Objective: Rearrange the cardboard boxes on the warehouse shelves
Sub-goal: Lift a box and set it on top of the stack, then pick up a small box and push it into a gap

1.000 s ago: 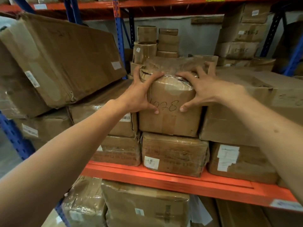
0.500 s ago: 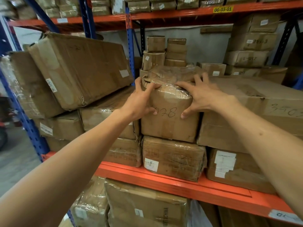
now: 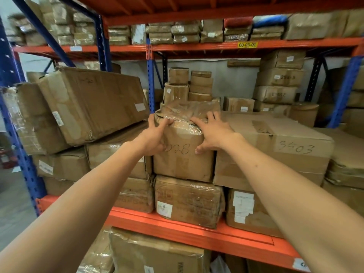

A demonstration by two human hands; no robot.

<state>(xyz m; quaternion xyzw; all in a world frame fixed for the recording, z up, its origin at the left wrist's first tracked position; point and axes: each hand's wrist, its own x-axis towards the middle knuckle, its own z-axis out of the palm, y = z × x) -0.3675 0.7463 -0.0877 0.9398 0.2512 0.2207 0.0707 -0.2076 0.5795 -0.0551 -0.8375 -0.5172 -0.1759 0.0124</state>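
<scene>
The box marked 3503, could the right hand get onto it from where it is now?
Probably yes. The right hand grips the taped box directly beside the 3503 box, whose top and front face are uncovered, with nothing between them.

Both hands on the taped box [image 3: 183, 154] marked "028" — left hand [image 3: 155, 137] gripping its top left corner, right hand [image 3: 211, 133] spread over the top right edge, thumb on the front face. Box sits atop a wrapped box [image 3: 189, 200] on the orange shelf beam [image 3: 197, 231]. Touching on the right — large box [image 3: 275, 150] marked "3503". Tilted large box [image 3: 92, 103] to the left.
</scene>
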